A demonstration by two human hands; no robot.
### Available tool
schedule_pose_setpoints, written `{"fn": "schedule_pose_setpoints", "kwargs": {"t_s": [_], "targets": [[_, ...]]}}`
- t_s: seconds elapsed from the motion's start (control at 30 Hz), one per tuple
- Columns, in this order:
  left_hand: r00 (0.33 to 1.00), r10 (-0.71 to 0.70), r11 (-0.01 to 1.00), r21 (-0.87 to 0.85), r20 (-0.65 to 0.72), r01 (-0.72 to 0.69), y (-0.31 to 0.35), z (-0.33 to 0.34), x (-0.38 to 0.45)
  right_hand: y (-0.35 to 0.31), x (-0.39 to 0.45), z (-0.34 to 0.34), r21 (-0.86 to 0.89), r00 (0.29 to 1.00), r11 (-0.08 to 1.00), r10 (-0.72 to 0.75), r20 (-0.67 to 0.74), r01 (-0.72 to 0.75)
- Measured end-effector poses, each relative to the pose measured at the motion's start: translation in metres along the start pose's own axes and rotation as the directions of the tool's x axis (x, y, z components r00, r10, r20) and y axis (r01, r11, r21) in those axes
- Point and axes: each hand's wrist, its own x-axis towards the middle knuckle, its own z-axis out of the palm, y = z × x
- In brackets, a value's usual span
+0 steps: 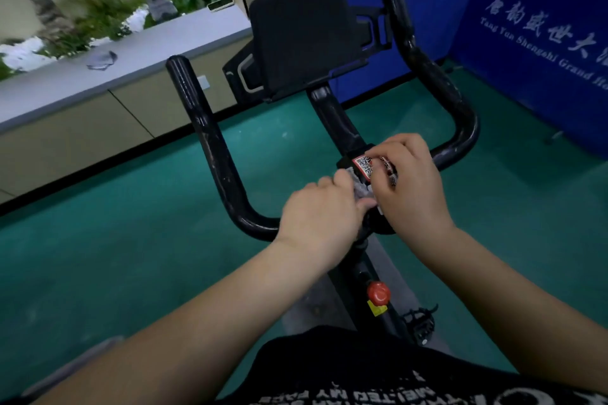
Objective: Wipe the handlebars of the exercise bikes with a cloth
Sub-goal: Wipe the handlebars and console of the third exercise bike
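Observation:
A black exercise bike stands in front of me, its U-shaped handlebars (210, 141) rising left and right of a dark console (306, 39). At the middle clamp, by a red and white QR sticker (363, 164), both hands meet. My left hand (320, 210) holds a small grey cloth (360, 187) against the clamp. My right hand (408, 184) has its fingers curled on the same cloth from the right. Most of the cloth is hidden between the hands.
A red knob (378, 293) sits on the bike frame below the hands, a pedal (419, 322) lower right. A long grey-topped cabinet (98, 76) with another grey cloth (102, 61) on it runs along the left. Blue banners (543, 26) stand behind. The floor is green.

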Motion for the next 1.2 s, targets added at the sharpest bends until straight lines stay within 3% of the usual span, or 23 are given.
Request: {"fn": "schedule_pose_setpoints", "kwargs": {"t_s": [0.13,0.23,0.33,0.43,0.53,0.63,0.77,0.87,0.93,1.0,1.03,1.1,1.17,1.2], "targets": [[0.972,0.220,0.975,0.041,-0.081,-0.217,-0.037,0.004,-0.028,0.001,-0.003,0.003,0.018,0.998,0.999,-0.048,-0.031,0.049],[0.943,0.333,0.941,0.068,-0.005,-0.331,-0.074,0.003,-0.043,0.003,-0.004,0.002,0.033,0.998,0.998,-0.051,-0.042,0.053],[0.953,0.296,0.945,0.126,0.058,-0.301,-0.071,-0.009,-0.043,0.004,-0.003,0.003,0.040,0.998,0.998,-0.049,-0.048,0.051],[0.989,0.128,0.989,0.070,0.073,-0.133,-0.032,-0.009,-0.021,0.006,-0.001,0.004,0.042,0.997,0.998,-0.050,-0.063,0.052],[0.999,0.045,0.998,0.039,0.014,-0.046,-0.007,-0.004,-0.005,0.006,0.000,0.002,0.029,0.998,0.998,-0.049,-0.050,0.050],[0.985,0.129,0.990,0.069,-0.110,-0.122,-0.021,0.002,-0.020,0.004,-0.003,0.002,0.023,0.998,0.998,-0.055,-0.032,0.056],[0.961,0.275,0.955,0.127,-0.034,-0.269,-0.066,0.006,-0.053,0.004,-0.003,0.000,0.030,0.999,0.998,-0.054,-0.003,0.054],[0.954,0.301,0.938,0.182,-0.009,-0.294,-0.097,-0.004,-0.064,0.003,-0.002,-0.003,0.017,0.999,0.999,-0.042,0.016,0.042],[0.973,0.220,0.971,0.108,-0.068,-0.212,-0.107,-0.012,-0.069,0.001,-0.001,-0.003,0.008,0.999,0.999,-0.032,0.030,0.032],[0.977,-0.033,0.989,-0.148,-0.213,0.001,-0.107,-0.024,-0.072,0.000,0.001,-0.004,-0.004,0.998,0.999,-0.032,0.050,0.032],[0.940,-0.200,0.946,-0.303,-0.276,0.113,-0.108,-0.028,-0.073,-0.001,0.002,-0.005,-0.010,0.998,0.999,-0.030,0.059,0.031],[0.776,-0.521,0.783,-0.561,-0.357,0.267,-0.108,-0.028,-0.078,-0.003,0.005,-0.005,-0.012,0.997,1.000,0.000,0.080,0.001],[0.640,-0.709,0.603,-0.725,-0.296,0.333,-0.103,-0.014,-0.081,-0.005,0.008,-0.004,-0.012,0.994,0.999,0.034,0.102,-0.033],[0.628,-0.742,0.542,-0.760,-0.233,0.359,-0.096,-0.003,-0.079,-0.006,0.008,-0.003,-0.016,0.993,0.999,0.040,0.107,-0.039]]}}
